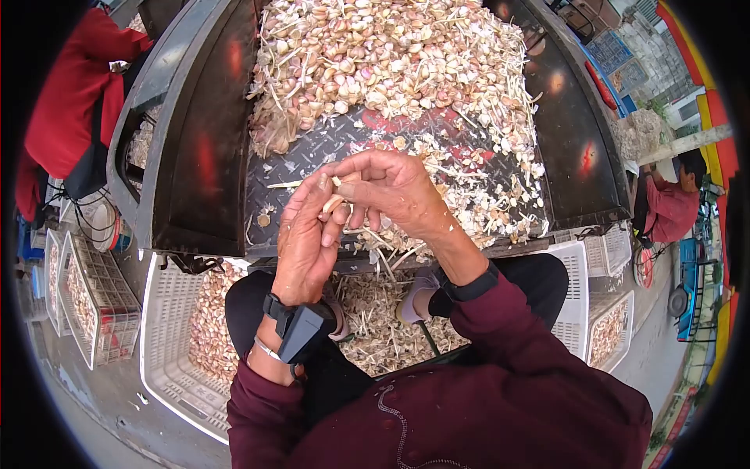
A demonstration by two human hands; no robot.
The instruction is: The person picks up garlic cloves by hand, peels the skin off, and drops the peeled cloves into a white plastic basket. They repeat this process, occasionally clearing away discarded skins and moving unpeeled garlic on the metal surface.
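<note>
My left hand (307,230) and my right hand (394,191) meet over the near edge of a dark metal truck bed. Between their fingers is some garlic (334,205), with pale cloves showing at the left fingertips. The fingers of both hands are bent and closed round it, and part of it is hidden behind them. A thin dry stalk (285,184) sticks out to the left. Beyond the hands lies a big heap of garlic cloves (391,59), pinkish and white. Loose skins and broken stalks (484,199) cover the bed to the right.
A white plastic crate (168,305) with garlic cloves stands left of my legs; another crate (576,293) stands right. More crates (98,301) are farther left. Stalks and skins (383,313) litter the ground between my feet. A person in red (78,94) and a seated person (672,203) are nearby.
</note>
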